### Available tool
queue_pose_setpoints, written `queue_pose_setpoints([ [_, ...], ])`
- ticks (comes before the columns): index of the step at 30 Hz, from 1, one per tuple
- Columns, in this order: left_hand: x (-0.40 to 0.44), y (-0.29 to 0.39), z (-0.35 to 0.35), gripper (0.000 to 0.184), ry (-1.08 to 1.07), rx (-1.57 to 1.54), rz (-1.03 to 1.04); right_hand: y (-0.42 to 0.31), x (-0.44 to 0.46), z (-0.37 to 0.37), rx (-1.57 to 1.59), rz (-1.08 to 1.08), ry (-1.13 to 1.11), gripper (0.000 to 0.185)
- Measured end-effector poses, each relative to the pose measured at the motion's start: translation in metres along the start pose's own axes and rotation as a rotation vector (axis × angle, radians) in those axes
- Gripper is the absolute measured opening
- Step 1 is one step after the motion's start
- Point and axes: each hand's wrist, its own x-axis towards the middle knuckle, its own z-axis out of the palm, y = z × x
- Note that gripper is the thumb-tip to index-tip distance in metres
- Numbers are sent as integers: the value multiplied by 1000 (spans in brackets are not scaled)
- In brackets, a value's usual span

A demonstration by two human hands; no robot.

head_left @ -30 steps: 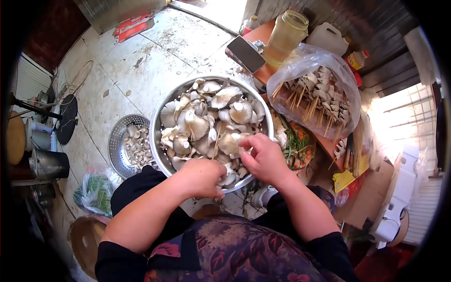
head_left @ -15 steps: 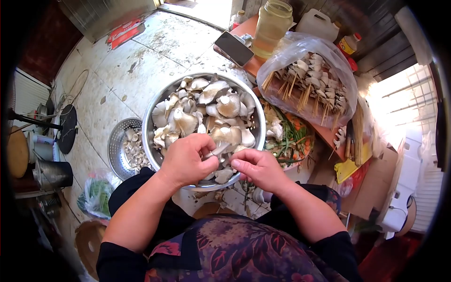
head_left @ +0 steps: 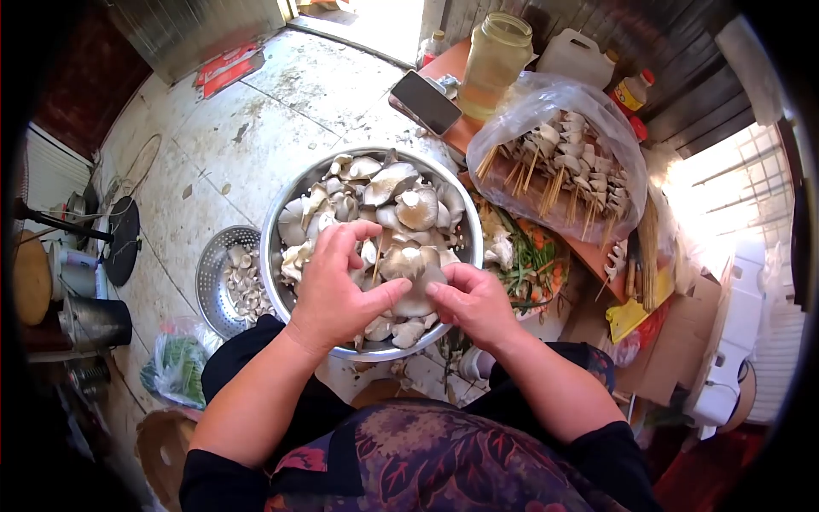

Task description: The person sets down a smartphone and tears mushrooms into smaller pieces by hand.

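Note:
A large metal colander [head_left: 271,256] heaped with grey oyster mushrooms [head_left: 341,200] sits between my knees. My right hand [head_left: 478,300] pinches the edge of a broad oyster mushroom [head_left: 411,277] between thumb and fingers, over the near side of the heap. My left hand [head_left: 341,277] is at the left of that mushroom, thumb and fingers spread apart, the thumb tip at the mushroom's edge. A thin wooden stick [head_left: 377,260] shows between my left fingers and the mushroom; I cannot tell whether it is touched.
A smaller colander [head_left: 205,277] holding mushroom pieces stands on the left. On the right, a low orange table [head_left: 456,60] carries a phone [head_left: 425,102], a jar of yellowish liquid [head_left: 495,68] and a plastic bag [head_left: 495,124] of skewered mushrooms [head_left: 580,162]. Vegetable scraps [head_left: 533,260] lie beside the colander.
My left hand has gone from closed fingers to spread ones. The broad mushroom now shows flat between my hands, pinched by the right. The colander sits slightly lower in view.

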Motion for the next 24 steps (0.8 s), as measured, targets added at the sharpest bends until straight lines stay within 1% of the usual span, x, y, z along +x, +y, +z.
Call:
queue_pose_setpoints([
  [2, -3, -12, 7, 38, -356, -451, -301, -1, -2, 2, -19, -18, -36, 18],
  [3, -8, -19, 15, 34, -480, -625, -390, -2, -4, 3, -21, -17, -39, 18],
  [4, -13, -23, 20, 34, -478, -626, -391, -3, -5, 4, -39, -16, -45, 19],
  [6, -18, -23, 26, 26, -494, -766, -508, -2, -6, 5, -56, -15, -50, 20],
  [8, -20, -25, 28, 24, -478, -761, -495, 0, -6, 8, -10, -40, -26, 20],
  [10, -21, -26, 29, 24, -450, -668, -455, 1, -6, 8, -3, -32, -29, 19],
  [14, -24, -22, 30, 25, -422, -668, -435, 2, -6, 7, -15, -5, -46, 18],
  [16, -22, -20, 26, 27, -533, -730, -525, 1, -6, 6, -34, 2, -57, 17],
  [17, -22, -22, 27, 27, -533, -730, -527, 0, -6, 5, -53, 4, -68, 17],
  [19, -23, -26, 29, 24, -558, -843, -561, -5, -7, 3, -38, 19, -98, 17],
  [20, -22, -24, 27, 24, -556, -844, -563, -7, -7, 3, -23, 31, -127, 17],
  [22, -19, -18, 23, 21, -582, -1008, -670, -9, -8, 3, -5, 28, -144, 16],
  [24, -19, -19, 23, 21, -584, -1068, -694, -9, -8, 2, 13, 26, -161, 15],
])
